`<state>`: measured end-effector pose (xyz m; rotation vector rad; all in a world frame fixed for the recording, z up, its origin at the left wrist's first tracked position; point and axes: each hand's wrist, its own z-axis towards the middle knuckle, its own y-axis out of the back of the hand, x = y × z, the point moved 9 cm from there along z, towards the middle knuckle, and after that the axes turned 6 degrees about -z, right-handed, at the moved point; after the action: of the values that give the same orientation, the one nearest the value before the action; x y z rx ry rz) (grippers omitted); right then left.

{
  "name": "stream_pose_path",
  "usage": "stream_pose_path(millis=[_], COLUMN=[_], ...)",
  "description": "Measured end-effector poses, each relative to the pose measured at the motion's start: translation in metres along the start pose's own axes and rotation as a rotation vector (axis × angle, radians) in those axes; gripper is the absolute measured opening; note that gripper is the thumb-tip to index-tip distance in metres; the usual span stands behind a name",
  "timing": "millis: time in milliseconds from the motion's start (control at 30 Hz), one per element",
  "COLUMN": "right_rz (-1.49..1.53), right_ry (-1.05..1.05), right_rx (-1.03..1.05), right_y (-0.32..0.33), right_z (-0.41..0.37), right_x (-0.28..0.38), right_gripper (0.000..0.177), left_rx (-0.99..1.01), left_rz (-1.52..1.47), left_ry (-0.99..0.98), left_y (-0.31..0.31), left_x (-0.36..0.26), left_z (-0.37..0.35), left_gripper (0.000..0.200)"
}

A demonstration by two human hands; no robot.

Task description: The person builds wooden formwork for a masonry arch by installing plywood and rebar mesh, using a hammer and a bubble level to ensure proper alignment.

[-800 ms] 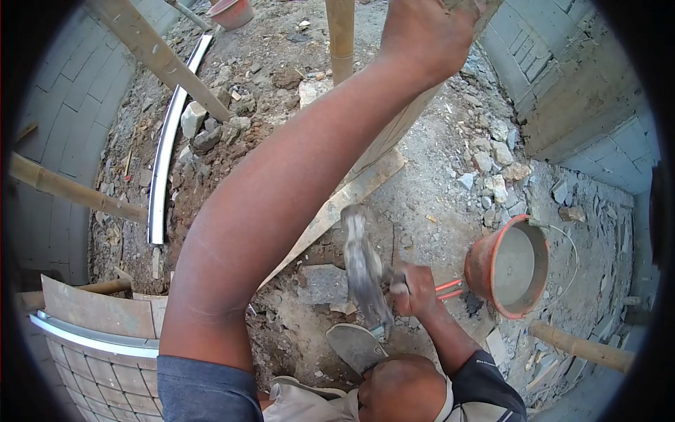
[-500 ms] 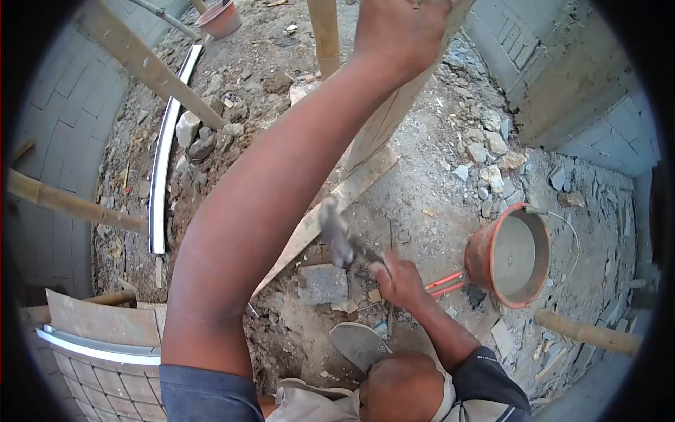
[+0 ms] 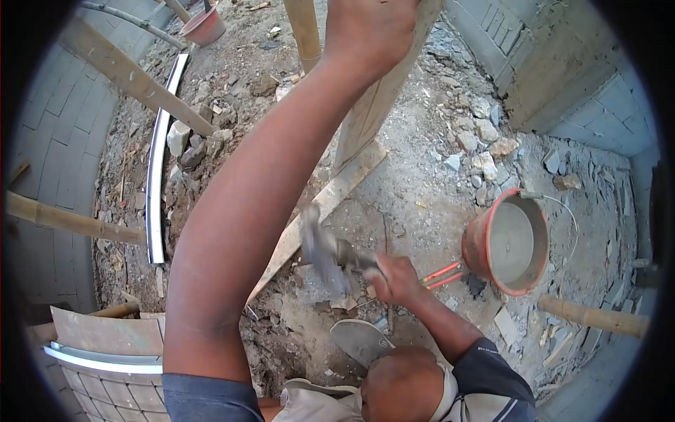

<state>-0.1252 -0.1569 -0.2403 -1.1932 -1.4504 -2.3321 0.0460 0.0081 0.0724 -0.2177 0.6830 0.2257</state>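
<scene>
My left hand (image 3: 373, 35) is at the top edge, closed around an upright wooden board (image 3: 365, 116); the fingertips are partly out of view. A plank (image 3: 344, 190) lies slantwise on the ground at the board's foot. Lower down, my right hand (image 3: 397, 281) grips the handle of a hammer (image 3: 323, 250). Its head points left and is smeared by motion, over a grey block that it largely hides. Bent in front of me is my knee (image 3: 401, 383), with a shoe (image 3: 358, 341) beyond it.
A red bucket (image 3: 477, 246) of grey liquid stands at right, beside red-handled bars (image 3: 443, 271). Broken stones (image 3: 485, 130) lie behind it. Bamboo poles (image 3: 140, 70) and a white strip (image 3: 158, 169) are at left. A second bucket (image 3: 204, 27) is at the far left, near block walls.
The hammer has swung left and slightly down over the block, its head turned lower. My left hand still holds the board. The whole view has shifted slightly.
</scene>
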Motion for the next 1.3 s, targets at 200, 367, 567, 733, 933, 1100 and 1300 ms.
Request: stream_pose_path(millis=[200,367,567,733,933,1100,1300], right_rz=[-0.034,-0.127,0.143,-0.154,0.012,-0.179,0.184], right_ry=[0.067,-0.421,0.232,-0.397,-0.053,-0.452,-0.55], right_rx=[-0.111,0.077,-0.195,0.128,0.008,0.164,0.017], right_y=[-0.019,-0.041,0.02,-0.035,-0.013,-0.041,-0.035], right_z=[0.009,0.006,0.008,0.004,0.004,0.017,-0.07], right_x=[-0.043,-0.067,0.022,-0.077,-0.025,-0.103,-0.08], right_gripper=[0.043,0.04,0.035,0.04,0.045,0.046,0.042], left_rx=[0.042,0.049,0.043,0.035,0.044,0.028,0.123], left_rz=[0.09,-0.007,-0.065,0.002,0.02,0.023,0.523], left_ry=[-0.02,-0.022,0.019,0.039,0.044,0.025,0.236], left_y=[0.002,-0.006,-0.009,-0.006,-0.007,-0.007,0.027], left_x=[0.002,-0.003,-0.005,-0.001,-0.001,-0.001,0.02], left_z=[-0.003,-0.005,-0.008,-0.011,-0.008,-0.007,-0.053], left_gripper=[0.028,0.027,0.028,0.027,0.026,0.028,0.09])
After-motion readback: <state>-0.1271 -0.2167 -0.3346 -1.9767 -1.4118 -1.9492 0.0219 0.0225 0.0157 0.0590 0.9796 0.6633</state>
